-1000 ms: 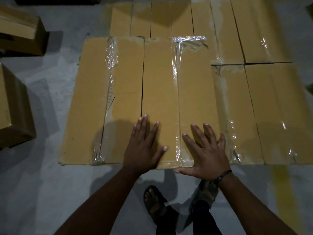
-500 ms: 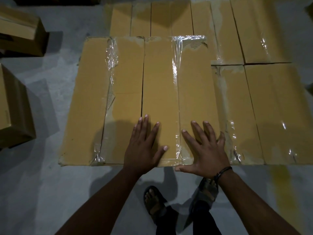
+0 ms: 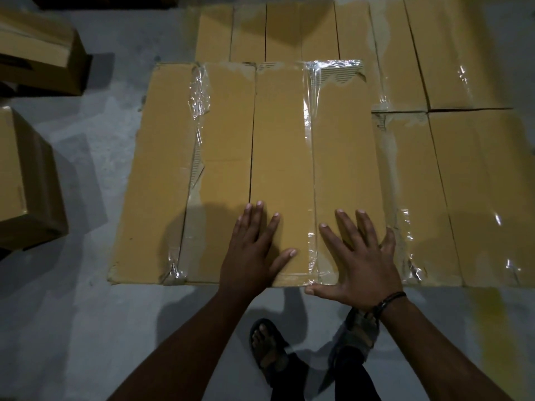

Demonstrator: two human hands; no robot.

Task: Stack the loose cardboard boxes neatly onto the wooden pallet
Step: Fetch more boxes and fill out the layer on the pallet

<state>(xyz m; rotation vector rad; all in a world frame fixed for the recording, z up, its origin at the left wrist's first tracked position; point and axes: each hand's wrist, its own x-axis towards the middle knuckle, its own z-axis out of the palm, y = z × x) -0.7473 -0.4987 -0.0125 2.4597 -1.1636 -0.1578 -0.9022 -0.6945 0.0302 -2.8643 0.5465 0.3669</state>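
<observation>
A wide tan cardboard box (image 3: 283, 146) lies flat at frame centre, its flaps shut and its clear tape wrinkled. Neighbouring boxes (image 3: 463, 192) lie flat just right of it, and two loose boxes (image 3: 26, 175) sit at the left edge.

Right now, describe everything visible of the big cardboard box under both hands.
The big cardboard box is brown, worn, lying flat with its top up. A dark seam runs down the middle between its flaps; wrinkled clear tape runs lengthwise in two strips, and the far right corner is torn to the corrugation. The left hand and right hand rest flat on its near end, the right thumb past the edge. Its right side meets a neighbouring box.
</observation>
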